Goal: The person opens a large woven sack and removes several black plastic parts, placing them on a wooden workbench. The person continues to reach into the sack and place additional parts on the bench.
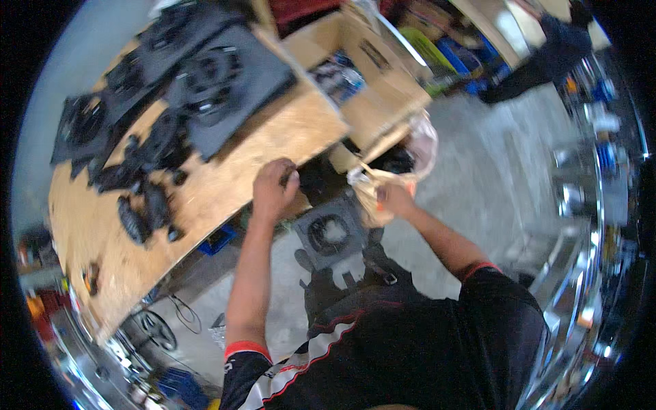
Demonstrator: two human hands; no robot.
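My left hand (275,188) is closed at the near edge of the plywood table (287,133). A small dark thing shows between its thumb and fingers, too small to name. My right hand (396,198) is closed on a yellowish plastic bag (371,195), below a cardboard box. Its fingertips are partly hidden by the bag's folds. Between my hands, lower down near my feet, lies a square dark panel with a round opening (329,231).
Several square black panels with round parts (225,82) cover the table's far left, with loose black round pieces (147,208) nearer. An open cardboard box (383,82) stands beyond the table. Another person (547,55) is at the upper right. A wheel (156,330) is at the lower left.
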